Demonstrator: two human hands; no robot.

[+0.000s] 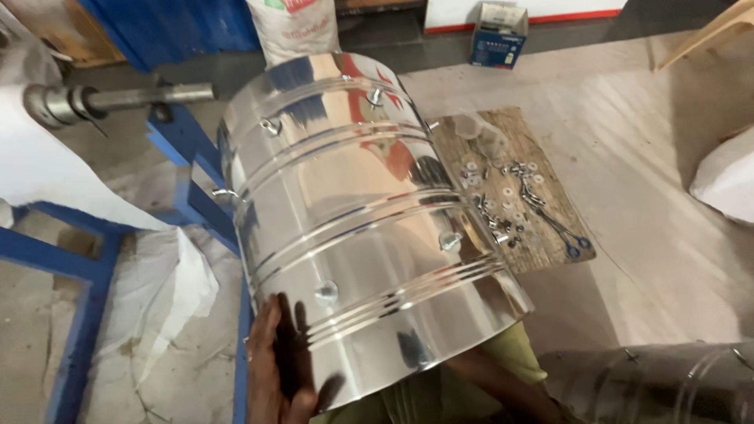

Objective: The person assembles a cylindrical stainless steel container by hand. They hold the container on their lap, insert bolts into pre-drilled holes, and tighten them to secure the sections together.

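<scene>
Drum (pixel 361 228), polished ribbed steel cylinder, on lap | left hand (pixel 275 369) flat against wall, grip spread | right arm beneath, grip unseen | several studs fitted; loose washers on wooden board (pixel 550 243) remain

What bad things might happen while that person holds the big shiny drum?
The shiny drum lies tilted on its side, with only the left hand flat against its smooth wall, so it might slip or roll. Its thin open rim near that hand could perhaps cut skin. If it swings sideways, it may knock the washers off the wooden board.
</scene>
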